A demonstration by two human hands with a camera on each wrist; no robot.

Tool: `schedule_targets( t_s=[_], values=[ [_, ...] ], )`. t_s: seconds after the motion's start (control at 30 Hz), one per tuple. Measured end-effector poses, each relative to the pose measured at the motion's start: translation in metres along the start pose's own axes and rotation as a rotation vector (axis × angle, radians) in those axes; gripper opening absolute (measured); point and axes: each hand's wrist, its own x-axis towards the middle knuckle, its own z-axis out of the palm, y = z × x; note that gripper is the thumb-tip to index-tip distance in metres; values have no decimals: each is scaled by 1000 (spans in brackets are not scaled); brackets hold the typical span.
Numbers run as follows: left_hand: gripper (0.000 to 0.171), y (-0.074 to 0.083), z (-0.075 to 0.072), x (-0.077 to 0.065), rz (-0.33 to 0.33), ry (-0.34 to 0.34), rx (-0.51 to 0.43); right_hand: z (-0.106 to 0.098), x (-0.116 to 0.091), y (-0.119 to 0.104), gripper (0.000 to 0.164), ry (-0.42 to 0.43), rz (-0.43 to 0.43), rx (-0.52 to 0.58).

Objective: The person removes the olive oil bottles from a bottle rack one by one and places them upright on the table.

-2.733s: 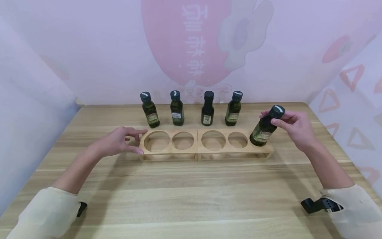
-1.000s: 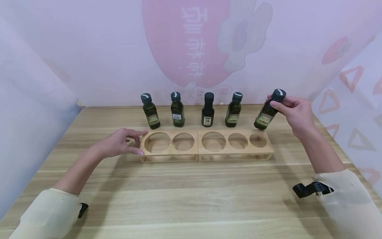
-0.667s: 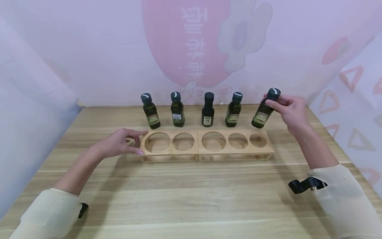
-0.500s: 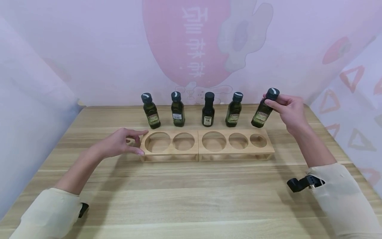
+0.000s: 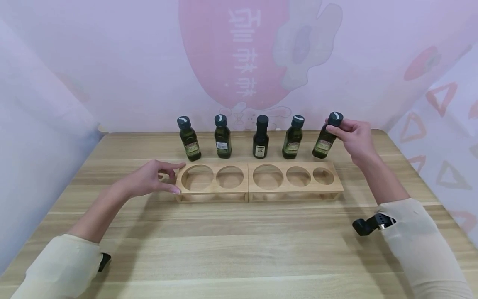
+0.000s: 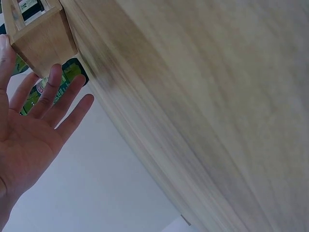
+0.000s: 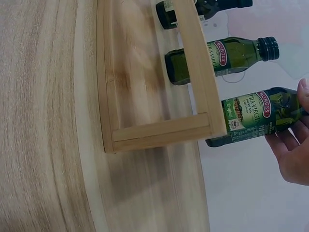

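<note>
My right hand (image 5: pixel 356 139) pinches the neck of a green olive oil bottle (image 5: pixel 324 141) between thumb and fingers. Slightly tilted, the bottle is just behind the right end of a low wooden rack (image 5: pixel 276 194); the right wrist view shows its red and green label. My left hand (image 5: pixel 149 178) spans the rack's left end, thumb at the front corner and index fingertip at the back one. In the left wrist view, its fingers (image 6: pixel 70 116) are spread and fairly straight. Round holes of differing sizes pierce the rack's top, with no bottle in them.
Behind the rack several dark bottles stand in a row: two at left (image 5: pixel 189 141) (image 5: pixel 223 139), a slimmer one (image 5: pixel 260 139), then another olive oil bottle (image 5: pixel 292 139). The wooden table (image 5: pixel 239 249) backs onto a printed wall sheet (image 5: pixel 130 74).
My right hand has lifted the bottle from above the rack's right end, uncovering the smallest hole, carried it back behind the rack, then left toward the row. The left hand keeps its place.
</note>
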Motion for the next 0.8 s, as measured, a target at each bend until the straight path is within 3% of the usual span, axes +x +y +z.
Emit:
schedule_targets(
  t_s=[0.27,0.8],
  values=[
    [75,-1,0,0,7,-1,2,-1,8,12,51,-13,27,-38],
    [78,0,0,-1,5,-12,-12,1,12,24,54,-30,21,-103]
  ],
)
